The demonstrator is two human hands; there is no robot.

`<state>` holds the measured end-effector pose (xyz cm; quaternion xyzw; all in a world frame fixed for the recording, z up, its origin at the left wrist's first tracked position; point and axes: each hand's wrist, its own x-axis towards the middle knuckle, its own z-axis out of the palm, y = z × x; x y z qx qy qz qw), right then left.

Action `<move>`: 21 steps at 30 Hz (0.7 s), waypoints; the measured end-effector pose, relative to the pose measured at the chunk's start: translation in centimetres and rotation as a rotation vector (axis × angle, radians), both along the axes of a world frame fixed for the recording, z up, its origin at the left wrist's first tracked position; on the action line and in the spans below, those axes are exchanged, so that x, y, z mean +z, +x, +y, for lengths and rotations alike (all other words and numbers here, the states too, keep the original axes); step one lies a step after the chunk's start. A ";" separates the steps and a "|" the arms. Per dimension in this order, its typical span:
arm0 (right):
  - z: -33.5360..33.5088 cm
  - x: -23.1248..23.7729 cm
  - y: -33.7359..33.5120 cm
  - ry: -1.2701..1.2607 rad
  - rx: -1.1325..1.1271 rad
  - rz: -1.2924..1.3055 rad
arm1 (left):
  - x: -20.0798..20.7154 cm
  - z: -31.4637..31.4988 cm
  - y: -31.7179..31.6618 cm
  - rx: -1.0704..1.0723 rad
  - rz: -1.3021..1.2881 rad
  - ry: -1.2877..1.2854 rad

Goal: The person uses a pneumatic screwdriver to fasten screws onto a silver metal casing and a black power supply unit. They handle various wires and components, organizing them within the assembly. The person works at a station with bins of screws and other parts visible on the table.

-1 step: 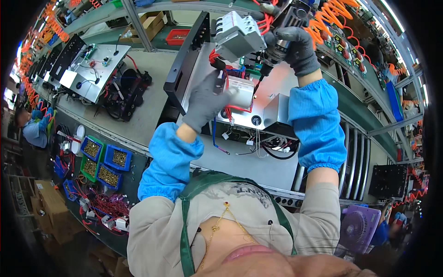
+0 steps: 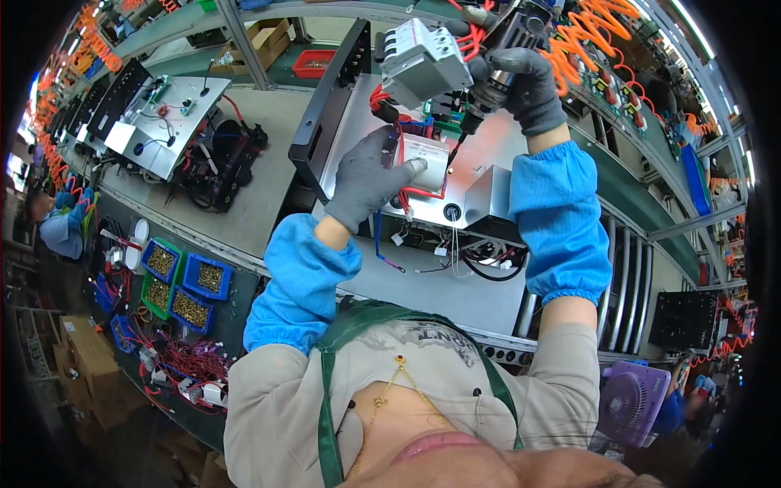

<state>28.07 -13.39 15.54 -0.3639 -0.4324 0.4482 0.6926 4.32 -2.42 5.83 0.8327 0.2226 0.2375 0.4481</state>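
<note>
My gloved right hand [image 2: 525,85] is closed around a black power screwdriver [image 2: 492,89] pointing downward. Its thin bit reaches the right end of a white cylindrical capacitor [image 2: 427,159] with red wires around it. My gloved left hand [image 2: 362,179] grips the capacitor's left side, its thumb lying on the white surface. The capacitor sits in an open metal chassis [image 2: 488,150] with a black front panel [image 2: 329,102]. Above it is a grey circuit breaker block [image 2: 423,65] with red wires; what supports it is hidden. Loose wires [image 2: 382,244] hang from the chassis's near edge.
Another opened unit [image 2: 167,126] stands on the bench at left. Blue and green bins [image 2: 191,309] of small brass-coloured parts lie below it, beside a wire heap [image 2: 191,362]. Conveyor rollers [image 2: 626,276], a purple fan [image 2: 630,398] and orange coiled hoses [image 2: 594,32] are at right.
My left thumb has settled onto the capacitor, and my left hand has shifted slightly to the right. The screwdriver and right hand have barely moved.
</note>
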 end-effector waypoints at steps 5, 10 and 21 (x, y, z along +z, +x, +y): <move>-1.4 0.3 0.8 -0.060 -0.034 -0.036 | 1.1 1.5 0.3 -0.005 0.010 -0.117; -2.6 0.6 2.0 0.017 -0.029 0.009 | 1.3 3.0 0.7 0.085 -0.039 0.536; -3.0 1.1 0.9 0.115 -0.009 0.062 | -1.1 6.7 7.6 -0.086 0.293 0.308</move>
